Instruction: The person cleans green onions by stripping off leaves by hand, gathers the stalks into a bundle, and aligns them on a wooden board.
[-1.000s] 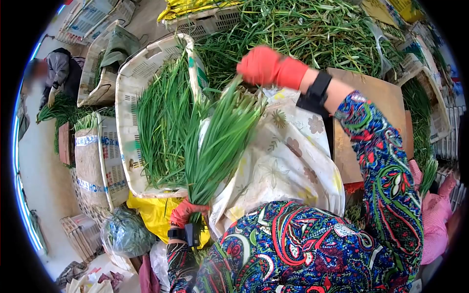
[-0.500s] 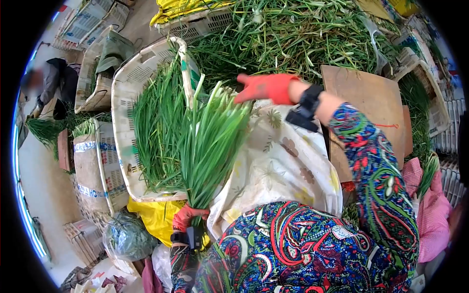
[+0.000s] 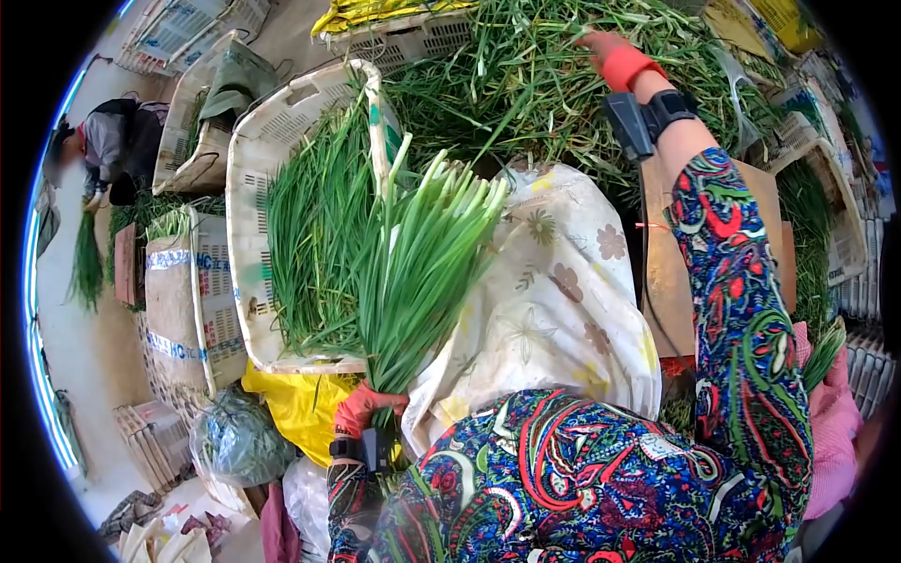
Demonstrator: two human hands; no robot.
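My left hand (image 3: 366, 409), in a red glove, is wrapped round the lower end of a bunch of green leafy stalks (image 3: 418, 272). The bunch fans upward, its pale ends at the top, between a white crate and the flowered cloth on my lap. My right hand (image 3: 608, 54), also red-gloved, reaches over the large heap of loose green stalks (image 3: 526, 84) at the top. Its fingers are partly blurred against the heap, so whether they hold anything does not show. More green stalks (image 3: 314, 253) lie in the white crate (image 3: 246, 211).
A brown board (image 3: 666, 281) stands right of the flowered cloth (image 3: 563, 310). Yellow plastic (image 3: 296, 403) and a clear bag of greens (image 3: 239, 441) lie lower left. At the far left another person (image 3: 105, 141) holds a green bunch (image 3: 86, 263). Stacked crates stand at both sides.
My right hand has left the pale ends of the bunch and moved up and right to the heap. My left hand keeps its grip. The other person's bunch now hangs down.
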